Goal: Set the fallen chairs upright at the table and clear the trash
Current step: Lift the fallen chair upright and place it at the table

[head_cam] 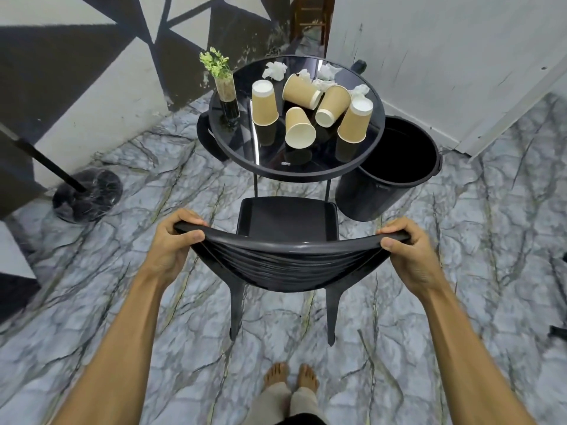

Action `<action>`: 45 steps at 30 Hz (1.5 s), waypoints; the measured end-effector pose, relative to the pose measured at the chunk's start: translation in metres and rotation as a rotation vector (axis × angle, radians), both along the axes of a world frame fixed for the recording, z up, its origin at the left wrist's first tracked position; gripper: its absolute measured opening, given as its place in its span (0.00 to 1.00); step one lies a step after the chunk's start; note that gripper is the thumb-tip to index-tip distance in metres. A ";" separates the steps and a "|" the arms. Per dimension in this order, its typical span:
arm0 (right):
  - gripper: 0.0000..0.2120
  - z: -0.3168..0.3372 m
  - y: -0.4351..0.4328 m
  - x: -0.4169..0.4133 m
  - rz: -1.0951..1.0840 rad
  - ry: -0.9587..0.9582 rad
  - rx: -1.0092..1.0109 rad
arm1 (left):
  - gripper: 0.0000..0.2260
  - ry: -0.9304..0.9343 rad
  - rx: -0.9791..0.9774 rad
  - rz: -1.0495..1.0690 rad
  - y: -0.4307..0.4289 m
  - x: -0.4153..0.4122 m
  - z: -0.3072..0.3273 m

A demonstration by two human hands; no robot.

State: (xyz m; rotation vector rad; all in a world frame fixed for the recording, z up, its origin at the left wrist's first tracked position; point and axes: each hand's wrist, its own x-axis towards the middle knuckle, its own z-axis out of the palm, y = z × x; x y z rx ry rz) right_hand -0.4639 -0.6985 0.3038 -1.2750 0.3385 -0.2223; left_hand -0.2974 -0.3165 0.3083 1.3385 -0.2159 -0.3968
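Chair: a black chair (287,262) stands upright on its legs on the marble-patterned floor (460,302), seat facing the worktop, backrest nearest the camera.
Left hand: the left hand (171,240) grips the left end of the backrest's top rail; its fingers (190,217) curl over the far side of the rail and the thumb presses the near side.
Right hand: the right hand (408,250) grips the right end of the same rail, with fingers curled over the top and the thumb clamped against the near edge.
Rail: it runs between the two hands, pinched at each end between fingers and thumb.
Worktop: a round, dark glass worktop (294,176) stands just beyond the seat's front edge.
Cups: five tan paper cups (299,128) sit on the glass, two upside down and three on their sides.
Tissues: crumpled white tissues (276,70) lie along the far side, behind the cups.
Vase: a vase (227,93) of green sprigs stands upright at the worktop's left edge.
Bin: an open black bin (395,167) stands on the floor, just right of the worktop and chair.
Feet: bare feet (290,378) stand behind the chair's rear legs.
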 end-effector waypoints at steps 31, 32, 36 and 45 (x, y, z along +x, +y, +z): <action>0.18 -0.030 0.020 -0.100 0.068 0.141 -0.160 | 0.17 0.026 0.190 0.001 0.041 -0.095 -0.037; 0.14 -0.029 0.022 -0.104 0.077 0.150 -0.170 | 0.15 0.026 0.201 0.006 0.043 -0.099 -0.037; 0.11 -0.028 0.028 -0.113 0.052 0.186 -0.204 | 0.12 0.027 0.215 0.040 0.045 -0.110 -0.037; 0.12 -0.024 0.035 -0.123 0.060 0.234 -0.406 | 0.10 -0.074 0.416 0.073 0.044 -0.128 -0.020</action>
